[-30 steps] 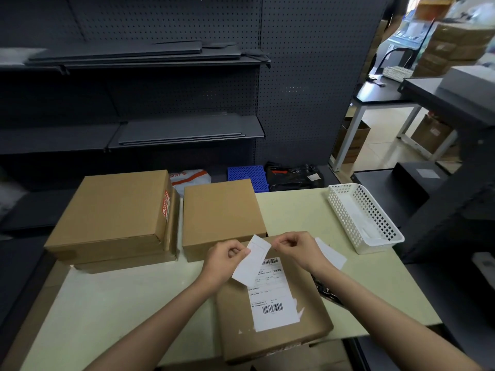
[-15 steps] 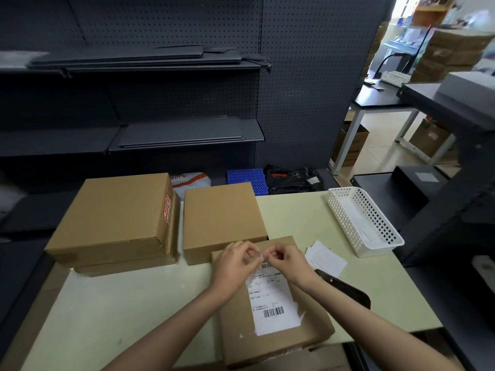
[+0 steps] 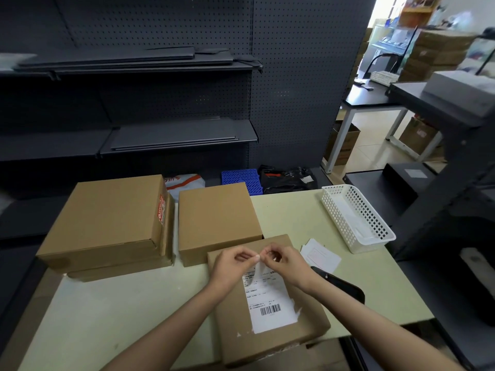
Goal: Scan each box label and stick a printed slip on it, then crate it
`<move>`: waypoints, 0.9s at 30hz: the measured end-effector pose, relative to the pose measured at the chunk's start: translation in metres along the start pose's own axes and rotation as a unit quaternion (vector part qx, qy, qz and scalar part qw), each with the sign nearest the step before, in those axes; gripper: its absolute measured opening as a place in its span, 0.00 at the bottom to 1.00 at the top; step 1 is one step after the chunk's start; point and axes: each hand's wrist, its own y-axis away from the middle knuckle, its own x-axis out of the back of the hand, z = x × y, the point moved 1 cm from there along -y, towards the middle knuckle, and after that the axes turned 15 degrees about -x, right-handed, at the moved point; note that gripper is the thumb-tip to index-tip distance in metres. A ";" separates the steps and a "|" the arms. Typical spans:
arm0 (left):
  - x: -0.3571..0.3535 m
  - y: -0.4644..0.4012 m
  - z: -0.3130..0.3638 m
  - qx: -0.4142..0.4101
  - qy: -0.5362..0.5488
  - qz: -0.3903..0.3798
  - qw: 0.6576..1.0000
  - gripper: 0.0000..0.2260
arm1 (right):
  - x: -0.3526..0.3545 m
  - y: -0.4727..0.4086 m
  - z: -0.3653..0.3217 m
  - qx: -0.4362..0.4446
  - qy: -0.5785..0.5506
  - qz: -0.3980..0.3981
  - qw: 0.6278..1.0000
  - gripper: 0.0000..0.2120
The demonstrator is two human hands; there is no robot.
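A flat brown box (image 3: 270, 341) lies at the table's near edge with a white shipping label (image 3: 269, 303) on its lid. Above the label's top edge my left hand (image 3: 231, 266) and my right hand (image 3: 288, 263) meet fingertip to fingertip. Between them they pinch a small white slip (image 3: 255, 271), which hangs curled down over the label. More white slips (image 3: 321, 257) lie on the table right of the box. A black handheld scanner (image 3: 340, 286) lies under my right forearm.
Two stacked brown boxes (image 3: 112, 220) sit at the back left, another brown box (image 3: 217, 218) beside them. A white perforated basket (image 3: 356, 218) stands at the back right. Dark shelving (image 3: 160, 103) rises behind the pale green table (image 3: 107, 311). A blue crate (image 3: 242, 180) sits on the floor beyond.
The slip was held up open between my hands a second ago. My hands have come together low over the box, and the slip now hangs curled between the fingertips.
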 end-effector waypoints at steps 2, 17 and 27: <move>-0.001 -0.003 -0.001 0.005 0.005 0.003 1.000 0.07 | 0.004 0.001 0.003 -0.002 0.003 0.004 1.000 0.05; -0.006 -0.028 0.003 0.005 -0.023 0.076 0.997 0.05 | 0.090 0.019 0.085 -0.109 0.057 0.141 0.982 0.06; -0.045 -0.056 0.014 0.036 -0.009 0.096 0.995 0.01 | 0.150 0.029 0.133 -0.182 0.056 0.183 0.965 0.07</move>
